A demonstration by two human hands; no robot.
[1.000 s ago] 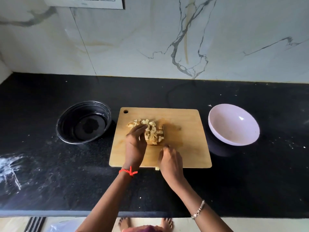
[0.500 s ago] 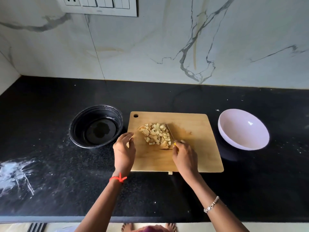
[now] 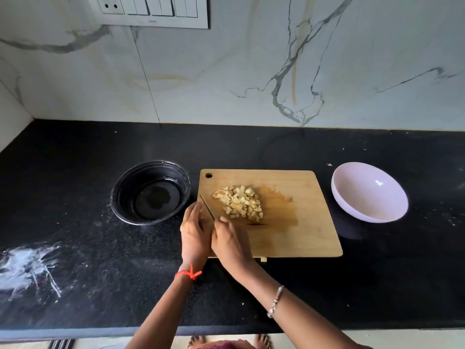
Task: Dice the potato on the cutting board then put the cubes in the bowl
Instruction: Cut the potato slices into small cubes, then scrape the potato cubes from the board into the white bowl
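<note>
A pile of diced potato cubes [image 3: 241, 202] lies on the left half of the wooden cutting board [image 3: 304, 222]. My right hand [image 3: 230, 243] grips the handle of a knife [image 3: 207, 207], whose blade slants up and left, just left of the pile. My left hand [image 3: 194, 230] sits at the board's left edge with straight fingers beside the blade. The empty pale pink bowl [image 3: 364, 197] stands on the counter right of the board.
A black bowl [image 3: 118, 195] holding a little water stands left of the board. One stray potato piece [image 3: 263, 259] lies at the board's front edge. White smears [image 3: 27, 268] mark the black counter at far left. A marble wall closes the back.
The knife went from the right side of the pile to its left side. My left hand came off the cubes and drew back to the board's left edge beside the blade.
</note>
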